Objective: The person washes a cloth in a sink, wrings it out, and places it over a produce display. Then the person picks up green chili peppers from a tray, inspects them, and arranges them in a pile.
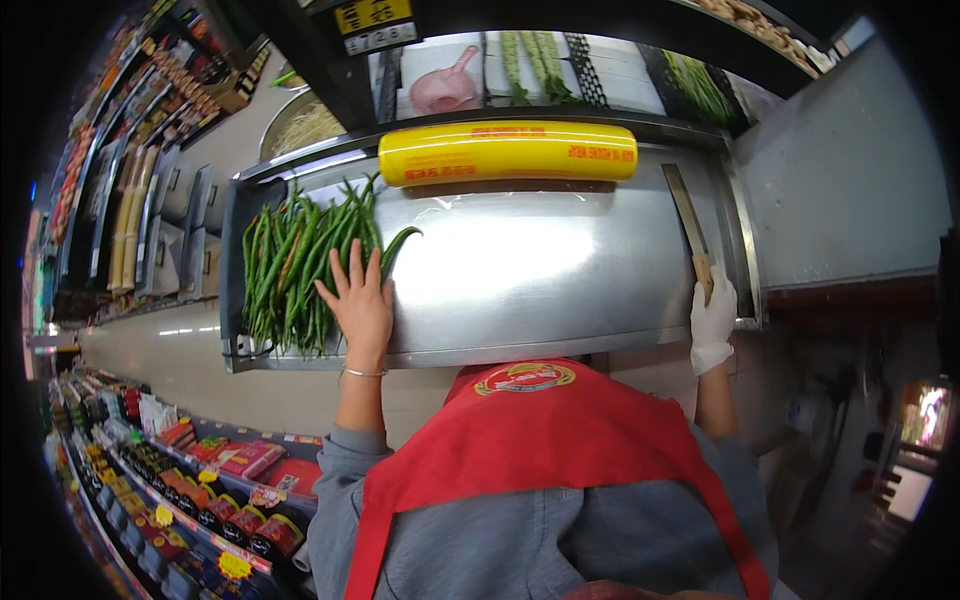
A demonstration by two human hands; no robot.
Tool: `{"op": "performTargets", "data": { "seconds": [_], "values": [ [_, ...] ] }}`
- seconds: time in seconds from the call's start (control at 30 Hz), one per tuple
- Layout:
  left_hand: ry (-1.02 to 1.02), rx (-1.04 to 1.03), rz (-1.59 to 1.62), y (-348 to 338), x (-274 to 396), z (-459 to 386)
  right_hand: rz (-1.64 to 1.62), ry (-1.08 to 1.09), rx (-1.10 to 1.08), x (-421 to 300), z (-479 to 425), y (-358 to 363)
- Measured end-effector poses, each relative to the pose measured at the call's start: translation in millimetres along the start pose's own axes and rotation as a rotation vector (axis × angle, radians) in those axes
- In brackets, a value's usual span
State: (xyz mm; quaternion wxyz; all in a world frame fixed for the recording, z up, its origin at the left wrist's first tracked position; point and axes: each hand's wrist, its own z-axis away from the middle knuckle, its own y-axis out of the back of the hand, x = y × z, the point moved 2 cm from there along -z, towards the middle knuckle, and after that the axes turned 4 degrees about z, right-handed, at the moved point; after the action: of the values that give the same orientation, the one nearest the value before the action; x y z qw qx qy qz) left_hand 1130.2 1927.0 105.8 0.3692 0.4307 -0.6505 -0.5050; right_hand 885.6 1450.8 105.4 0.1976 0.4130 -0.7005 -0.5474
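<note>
My bare left hand (360, 307), with a bracelet at its wrist, lies with spread fingers on the right side of a pile of long green chili peppers (289, 270). A few reddish ones show among them, and one curved pepper (397, 244) sticks out to the right. The pile sits at the left end of a stainless steel worktop (487, 277). At the right end, my right hand (712, 319), in a white glove, is closed around the wooden handle of a knife (684, 210). Its long blade points away from me over the metal.
A yellow roll of cling film (508, 154) lies along the worktop's back edge. Behind it, a shelf holds a pink scoop (448, 84) and green vegetables (536, 64). A metal bowl (304, 127) stands at back left. Shelves of jars (240, 517) fill the lower left.
</note>
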Motion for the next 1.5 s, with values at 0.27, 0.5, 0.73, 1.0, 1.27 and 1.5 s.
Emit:
{"op": "performTargets", "data": {
  "seconds": [0.27, 0.5, 0.73, 1.0, 1.27, 1.5],
  "values": [
    [-0.037, 0.117, 0.105, 5.1, 8.4, 1.9, 0.101, -0.136, -0.114, 17.1, -28.1, -3.3],
    [0.040, 0.199, 0.176, 14.4, 7.1, 0.1, 0.086, 0.056, 0.075, -19.7, -42.6, 7.5],
    [0.188, 0.379, 0.306, 61.4, -20.2, -18.6, -0.242, 0.218, 0.070, -74.9, -58.9, 14.8],
    [0.215, 0.310, 0.360, 58.0, -10.0, -44.2, -0.803, 0.072, -0.152, -104.6, -93.5, -36.8],
    [0.332, -0.101, 0.741, -31.8, 21.0, -98.6, -1.318, -0.209, -0.445, -162.1, -153.4, -31.8],
    [0.424, -0.147, 0.689, -46.1, 23.4, -113.5, -1.331, -0.310, -0.437, -145.2, -168.2, -55.9]
  ]
}}
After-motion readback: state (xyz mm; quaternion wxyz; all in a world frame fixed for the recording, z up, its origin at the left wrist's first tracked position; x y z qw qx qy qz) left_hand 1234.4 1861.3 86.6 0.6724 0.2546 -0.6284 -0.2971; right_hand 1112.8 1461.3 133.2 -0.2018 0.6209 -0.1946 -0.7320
